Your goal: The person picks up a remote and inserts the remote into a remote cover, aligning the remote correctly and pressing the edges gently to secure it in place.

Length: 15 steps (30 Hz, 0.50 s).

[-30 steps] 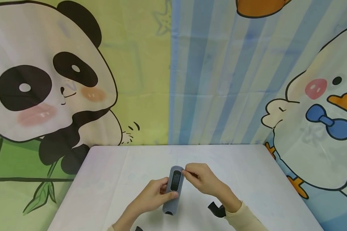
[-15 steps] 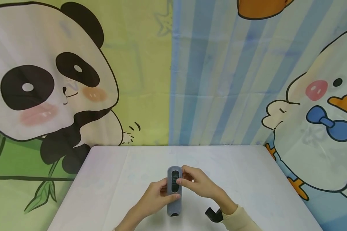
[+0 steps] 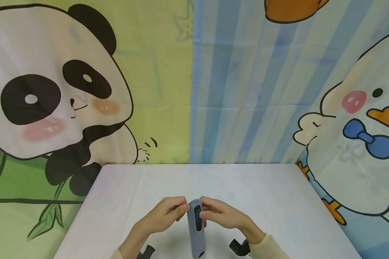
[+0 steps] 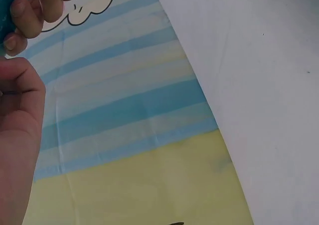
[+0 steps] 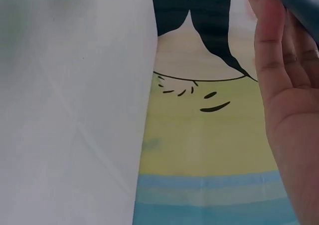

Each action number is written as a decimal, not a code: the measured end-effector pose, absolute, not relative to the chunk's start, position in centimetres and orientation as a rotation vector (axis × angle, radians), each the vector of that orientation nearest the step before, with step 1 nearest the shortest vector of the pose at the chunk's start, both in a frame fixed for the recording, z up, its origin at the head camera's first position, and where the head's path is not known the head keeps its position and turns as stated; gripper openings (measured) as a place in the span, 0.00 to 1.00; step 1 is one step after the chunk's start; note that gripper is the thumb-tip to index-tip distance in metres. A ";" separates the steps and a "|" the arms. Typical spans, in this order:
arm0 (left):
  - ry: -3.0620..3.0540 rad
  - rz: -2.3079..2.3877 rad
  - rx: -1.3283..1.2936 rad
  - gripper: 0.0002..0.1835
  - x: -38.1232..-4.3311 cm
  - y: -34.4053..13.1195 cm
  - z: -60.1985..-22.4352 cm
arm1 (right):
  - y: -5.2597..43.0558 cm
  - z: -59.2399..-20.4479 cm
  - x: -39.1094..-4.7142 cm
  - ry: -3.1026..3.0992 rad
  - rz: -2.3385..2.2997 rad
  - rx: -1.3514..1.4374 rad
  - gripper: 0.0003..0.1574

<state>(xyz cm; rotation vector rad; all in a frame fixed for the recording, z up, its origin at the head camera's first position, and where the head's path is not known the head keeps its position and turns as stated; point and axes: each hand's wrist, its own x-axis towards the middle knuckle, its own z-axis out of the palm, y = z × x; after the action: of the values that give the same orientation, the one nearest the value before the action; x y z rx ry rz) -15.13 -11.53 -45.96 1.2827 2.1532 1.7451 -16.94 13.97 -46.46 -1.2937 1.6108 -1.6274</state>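
Note:
A long grey-blue case (image 3: 197, 241) with rounded ends stands nearly upright between the hands in the head view. A dark oval panel with small light print, too small to read, is set in its upper front. My right hand (image 3: 225, 214) grips its right side, thumb on the panel's edge and fingers behind. With thumb and index finger, my left hand (image 3: 164, 214) pinches at the upper left edge. In the left wrist view, part of the blue case (image 4: 6, 10) shows beside the left hand (image 4: 20, 105). The right wrist view shows the case (image 5: 301, 8) above the right palm (image 5: 294, 105).
A white table (image 3: 123, 190) lies under the hands. Behind it hangs a cloth backdrop (image 3: 162, 90) printed with a panda and a duck. Black wrist pieces (image 3: 240, 248) sit by both sleeves.
The case has come lower and nearer the body. The left hand has slid from its lower body to the upper left edge; the right went from pinching the top corner to gripping the right side.

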 end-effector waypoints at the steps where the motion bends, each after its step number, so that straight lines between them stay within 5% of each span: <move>1: 2.120 1.764 1.303 0.15 -15.0 -11.5 -45.8 | 14.0 -46.5 -16.9 1.589 -1.639 -1.302 0.10; 15: 2.005 1.959 1.231 0.16 -14.4 -10.9 -45.7 | 13.9 -46.7 -16.8 1.535 -1.784 -1.281 0.10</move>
<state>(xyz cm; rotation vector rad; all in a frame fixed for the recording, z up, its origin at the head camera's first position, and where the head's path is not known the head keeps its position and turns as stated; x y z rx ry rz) -14.45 -10.93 -45.67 1.2312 2.0045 1.9588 -16.82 13.95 -46.72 -1.2809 1.5352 -1.7836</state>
